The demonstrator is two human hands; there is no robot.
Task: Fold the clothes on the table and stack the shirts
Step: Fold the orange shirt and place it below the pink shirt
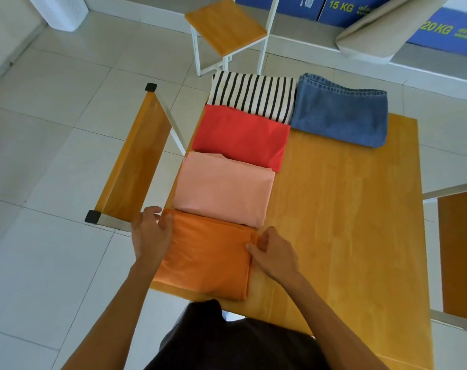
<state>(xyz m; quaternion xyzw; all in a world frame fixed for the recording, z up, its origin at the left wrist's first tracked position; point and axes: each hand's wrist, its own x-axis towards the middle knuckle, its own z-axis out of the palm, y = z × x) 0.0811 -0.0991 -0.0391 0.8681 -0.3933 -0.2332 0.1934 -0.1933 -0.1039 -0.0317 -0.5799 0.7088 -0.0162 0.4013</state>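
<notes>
- Folded orange cotton shirt (208, 257) lies at the near left corner of the wooden desk (347, 222).
- Left hand (152, 233) grips its left edge, fingers curled over the fabric.
- Right hand (273, 253) pinches its right edge.
- Folded pale pink shirt (224, 188), red shirt (240, 137) and black-and-white striped shirt (253, 94) lie in a row beyond, edges touching.
- Folded blue denim jeans (339, 113) lie just right of the striped shirt.

- The chair (459, 252) on my right was cut off by the frame edge.
- The blue boxes (341, 8) ran past the top (small print unreadable).
- Left hand (152, 233) fingertips were tucked under the orange shirt (205, 257).
</notes>
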